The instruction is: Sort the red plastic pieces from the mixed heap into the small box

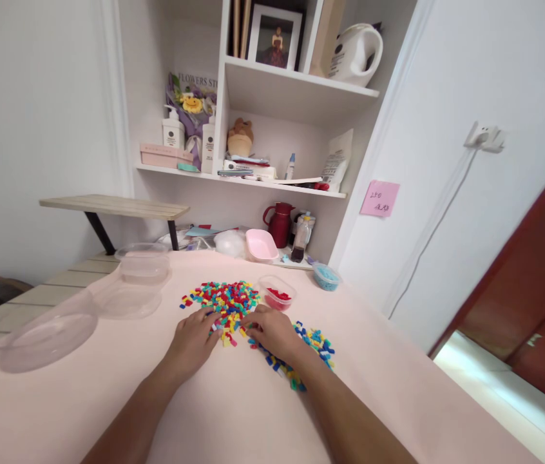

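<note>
A pile of small multicoloured plastic pieces (234, 293) lies on the pink tabletop, mostly red, yellow, green and blue. My left hand (194, 340) rests at the pile's near left edge, fingers spread and bent among the pieces. From the other side my right hand (271, 330) reaches in, its fingers bent but apart, touching the near right edge. Nothing is clearly gripped in either hand. A second pile, mainly blue, yellow and green pieces (318, 341), lies partly hidden under my right wrist and forearm. Just behind my right hand stands a clear tub (265, 283) holding red pieces (278, 295).
Several clear plastic containers (45, 332) stand on the left. A round tub of light-blue pieces (326, 277) sits at the back right. Along the back are a pink basin (261, 245), a dark red jug (279, 224) and a bottle (301, 240). A small wooden shelf (115, 205) overhangs the left rear.
</note>
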Tool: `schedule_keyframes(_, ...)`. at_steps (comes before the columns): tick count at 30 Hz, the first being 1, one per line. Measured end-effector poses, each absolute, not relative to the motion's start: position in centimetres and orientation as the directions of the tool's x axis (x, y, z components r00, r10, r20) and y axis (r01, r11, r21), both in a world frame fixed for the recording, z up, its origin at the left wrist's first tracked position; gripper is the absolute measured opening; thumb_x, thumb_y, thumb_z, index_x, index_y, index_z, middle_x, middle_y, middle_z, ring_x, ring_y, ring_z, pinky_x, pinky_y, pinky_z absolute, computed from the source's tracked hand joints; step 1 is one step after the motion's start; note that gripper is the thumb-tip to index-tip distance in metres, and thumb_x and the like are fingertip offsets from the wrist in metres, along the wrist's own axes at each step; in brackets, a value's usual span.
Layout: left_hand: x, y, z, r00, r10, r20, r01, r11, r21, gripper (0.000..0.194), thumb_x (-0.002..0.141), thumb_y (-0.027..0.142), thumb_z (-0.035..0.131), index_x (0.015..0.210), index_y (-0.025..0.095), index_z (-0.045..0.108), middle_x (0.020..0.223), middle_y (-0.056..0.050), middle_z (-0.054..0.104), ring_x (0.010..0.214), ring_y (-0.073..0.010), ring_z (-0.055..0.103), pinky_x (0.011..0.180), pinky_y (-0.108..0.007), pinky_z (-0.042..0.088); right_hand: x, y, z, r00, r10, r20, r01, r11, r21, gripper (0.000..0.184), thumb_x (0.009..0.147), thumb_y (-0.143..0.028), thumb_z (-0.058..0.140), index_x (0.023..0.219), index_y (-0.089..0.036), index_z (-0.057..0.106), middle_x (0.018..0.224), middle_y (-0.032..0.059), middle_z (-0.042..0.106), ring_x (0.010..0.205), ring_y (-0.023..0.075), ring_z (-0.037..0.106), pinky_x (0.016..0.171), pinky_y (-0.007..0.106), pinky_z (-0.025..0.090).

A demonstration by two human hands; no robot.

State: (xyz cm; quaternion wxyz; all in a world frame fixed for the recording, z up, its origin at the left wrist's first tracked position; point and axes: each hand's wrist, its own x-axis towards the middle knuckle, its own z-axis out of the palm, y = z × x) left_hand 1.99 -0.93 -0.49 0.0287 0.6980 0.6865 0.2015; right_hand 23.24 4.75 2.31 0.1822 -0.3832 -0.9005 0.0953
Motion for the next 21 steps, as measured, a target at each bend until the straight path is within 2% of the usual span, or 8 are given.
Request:
schedule_keyframes(4,2.0,-1.0,-0.5,-0.03,0.97,0.241,0.947,-0.05,0.318,0.041,0.092,0.034,0.041,0.129,0.027,0.059,0.142,-0.008,0.053,0.132,-0.0241,0.046,0.107,-0.043,0.033,23.2,4.8,2.3,-0.638,0.728,0.251,0.661,0.685,-0.306,0.021,0.082,-0.019,0.06,0.095,-0.028,0.073,0.099,0.0011,0.069,0.089,0.016,0.06,0.069,0.023,0.038)
schedule_keyframes(9,2.1,-1.1,-0.4,-0.034,0.973,0.229,0.943,-0.044,0.329,0.041,0.092,0.035,0.041,0.128,0.027,0.059,0.142,-0.008,0.052,0.134,-0.0244,0.045,0.107,-0.044,0.033,23.2,5.0,2.1,-0.65,0.714,0.258,0.645,0.699,-0.31,0.022,0.085,-0.022,0.059,0.1,-0.03,0.073,0.102,0.001,0.069,0.092,0.0161,0.06,0.072,0.023,0.039)
schedule_keyframes(14,2.1,-1.1,-0.3,-0.029,0.971,0.236,0.94,-0.054,0.336,0.041,0.092,0.034,0.041,0.128,0.027,0.059,0.141,-0.008,0.053,0.132,-0.0244,0.046,0.107,-0.044,0.033,23.2,5.0,2.0,-0.643,0.717,0.27,0.645,0.697,-0.315,0.02,0.083,-0.02,0.061,0.095,-0.03,0.074,0.097,0.0001,0.068,0.086,0.015,0.061,0.068,0.023,0.038)
schedule_keyframes(18,2.1,-1.2,-0.2,-0.033,0.971,0.239,0.94,-0.052,0.339,0.041,0.092,0.033,0.042,0.128,0.027,0.059,0.141,-0.008,0.053,0.132,-0.0245,0.046,0.107,-0.044,0.033,23.6,5.3,2.1,-0.61,0.712,0.347,0.605,0.702,-0.376,0.012,0.08,-0.022,0.066,0.089,-0.026,0.073,0.089,0.0006,0.066,0.076,0.0136,0.06,0.066,0.023,0.039)
schedule_keyframes(21,2.1,-1.2,-0.2,-0.035,0.972,0.234,0.939,-0.048,0.34,0.041,0.091,0.033,0.042,0.128,0.028,0.06,0.141,-0.008,0.054,0.132,-0.0248,0.046,0.107,-0.044,0.033,24.4,6.3,2.5,-0.529,0.709,0.465,0.567,0.704,-0.428,0.011,0.081,-0.022,0.064,0.088,-0.025,0.072,0.084,0.001,0.065,0.071,0.0133,0.058,0.066,0.024,0.042)
